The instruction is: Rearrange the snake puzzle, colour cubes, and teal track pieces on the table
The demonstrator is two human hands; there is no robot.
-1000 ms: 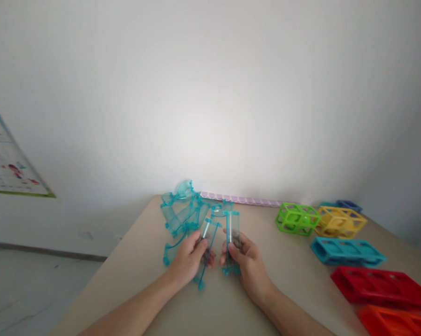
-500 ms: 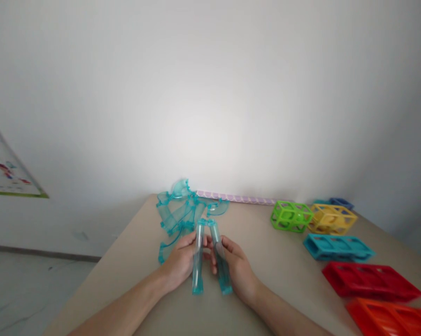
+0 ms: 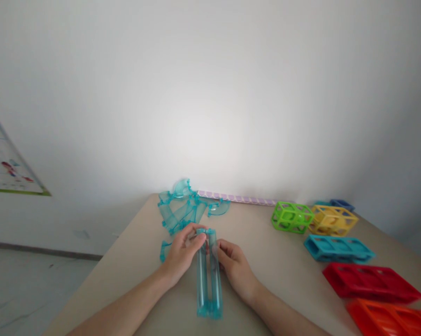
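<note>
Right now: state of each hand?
Left hand: closed on the left teal tube.
Right hand: closed on the right teal tube.

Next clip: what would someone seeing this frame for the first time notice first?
First, the two clear teal tubes, held side by side over the near middle of the table, with the left hand and right hand gripping their far ends. Then the bright open frames along the right: green frame, yellow frame, blue frame, red frame, orange frame. A pile of curved teal pieces sits beyond the hands.
</note>
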